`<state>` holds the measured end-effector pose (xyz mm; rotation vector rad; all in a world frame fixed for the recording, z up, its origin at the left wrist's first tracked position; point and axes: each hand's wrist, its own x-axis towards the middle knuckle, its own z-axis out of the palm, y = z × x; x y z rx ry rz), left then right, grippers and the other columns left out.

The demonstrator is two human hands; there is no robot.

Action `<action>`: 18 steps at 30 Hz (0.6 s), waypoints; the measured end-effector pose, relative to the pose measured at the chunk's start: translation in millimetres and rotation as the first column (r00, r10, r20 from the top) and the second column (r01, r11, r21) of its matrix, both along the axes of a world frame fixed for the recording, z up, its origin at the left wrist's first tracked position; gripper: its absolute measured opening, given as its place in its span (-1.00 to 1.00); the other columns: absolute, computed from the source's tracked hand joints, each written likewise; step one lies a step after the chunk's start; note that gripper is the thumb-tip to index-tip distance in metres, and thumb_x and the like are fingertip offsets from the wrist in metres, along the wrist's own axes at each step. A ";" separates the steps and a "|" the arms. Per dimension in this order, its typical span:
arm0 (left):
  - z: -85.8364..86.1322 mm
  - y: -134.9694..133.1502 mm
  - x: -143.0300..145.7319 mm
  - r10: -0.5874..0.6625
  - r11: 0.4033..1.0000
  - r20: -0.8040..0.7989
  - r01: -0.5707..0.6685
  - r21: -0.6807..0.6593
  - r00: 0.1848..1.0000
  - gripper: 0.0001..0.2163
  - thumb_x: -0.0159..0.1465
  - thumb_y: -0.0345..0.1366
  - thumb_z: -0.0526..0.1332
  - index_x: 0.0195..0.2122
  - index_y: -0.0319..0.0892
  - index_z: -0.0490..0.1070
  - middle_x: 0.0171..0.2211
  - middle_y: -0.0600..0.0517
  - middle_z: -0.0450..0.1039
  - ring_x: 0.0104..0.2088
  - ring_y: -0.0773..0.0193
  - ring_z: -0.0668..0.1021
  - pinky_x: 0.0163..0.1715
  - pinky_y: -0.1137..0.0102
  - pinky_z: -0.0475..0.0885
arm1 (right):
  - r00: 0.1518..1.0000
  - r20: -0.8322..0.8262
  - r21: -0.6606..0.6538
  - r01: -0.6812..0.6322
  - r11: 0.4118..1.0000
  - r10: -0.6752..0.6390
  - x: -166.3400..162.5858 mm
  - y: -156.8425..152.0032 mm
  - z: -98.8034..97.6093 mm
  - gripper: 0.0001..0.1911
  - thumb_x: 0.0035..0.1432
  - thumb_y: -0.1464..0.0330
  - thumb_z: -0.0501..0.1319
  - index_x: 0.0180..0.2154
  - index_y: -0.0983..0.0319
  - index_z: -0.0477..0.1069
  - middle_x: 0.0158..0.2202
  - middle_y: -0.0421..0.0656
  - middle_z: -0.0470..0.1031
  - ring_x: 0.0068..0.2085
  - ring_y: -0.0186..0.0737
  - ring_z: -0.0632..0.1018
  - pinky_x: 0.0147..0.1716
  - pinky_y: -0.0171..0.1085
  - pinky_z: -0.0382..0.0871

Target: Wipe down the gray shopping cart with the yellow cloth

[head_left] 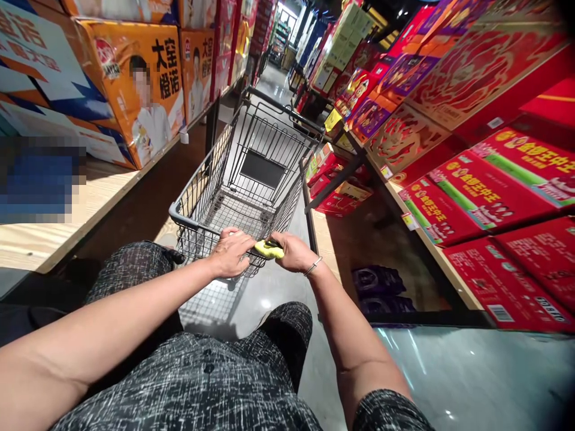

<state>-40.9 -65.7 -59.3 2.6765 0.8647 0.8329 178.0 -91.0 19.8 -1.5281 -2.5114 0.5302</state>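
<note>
Your right grip [294, 252] was closed around a yellow-green piece [269, 249] with black on it; whether that was loose or part of the cart could not be told. Your left grip [231, 252] was closed over the handle [195, 224], its fingertips beside the same piece. You wore a thin bracelet [313, 267] on your right wrist.

The wire shopping cart [262, 169] stood directly in front of you, between your knees and the aisle ahead, seen at a slant. Your speckled dark top [211, 371] filled the bottom of the view.

To your left, orange cartons [155, 114] stood on a pale wooden shelf [105, 200], with a blurred blue patch near its closer end. To your right, red boxes [485, 203] filled another shelf, and dark purple packs [381, 290] lay low beneath it. Glossy grey floor [471, 371] showed below.
</note>
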 end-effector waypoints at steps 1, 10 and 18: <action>0.6 -3.0 -2.6 -0.012 1.000 0.006 0.012 -0.003 1.000 -0.72 0.09 -0.37 0.12 -0.14 -0.15 0.36 -0.29 0.00 0.46 -0.18 0.10 0.48 0.05 0.07 0.11 | 1.000 0.011 -0.006 -0.005 1.000 0.005 -3.1 -3.7 1.3 -0.68 -0.03 0.51 0.20 -0.15 0.23 0.41 -0.27 -0.17 0.53 -0.24 -0.25 0.48 -0.24 -0.36 0.26; 7.9 -8.3 -17.9 -0.113 0.991 0.040 0.115 -0.069 0.993 -0.69 0.06 -0.40 0.11 -0.16 -0.13 0.42 -0.31 0.05 0.50 -0.21 0.16 0.49 0.09 0.11 0.08 | 0.987 0.131 -0.360 -0.042 0.932 0.095 -14.0 7.4 26.0 -0.68 -0.01 0.49 0.24 -0.14 0.22 0.44 -0.34 -0.25 0.54 -0.35 -0.36 0.48 -0.40 -0.44 0.23; 15.3 28.9 -22.8 -0.186 0.965 0.025 0.187 -0.184 0.982 -0.81 0.27 -0.14 0.13 -0.29 -0.07 0.49 -0.38 0.13 0.54 -0.31 0.27 0.50 0.08 0.15 0.03 | 0.746 0.666 -0.280 0.234 0.931 0.013 19.4 97.1 37.4 -0.50 -0.06 0.48 0.30 -0.02 0.10 0.53 -0.16 -0.20 0.60 -0.21 -0.22 0.55 -0.32 -0.39 0.31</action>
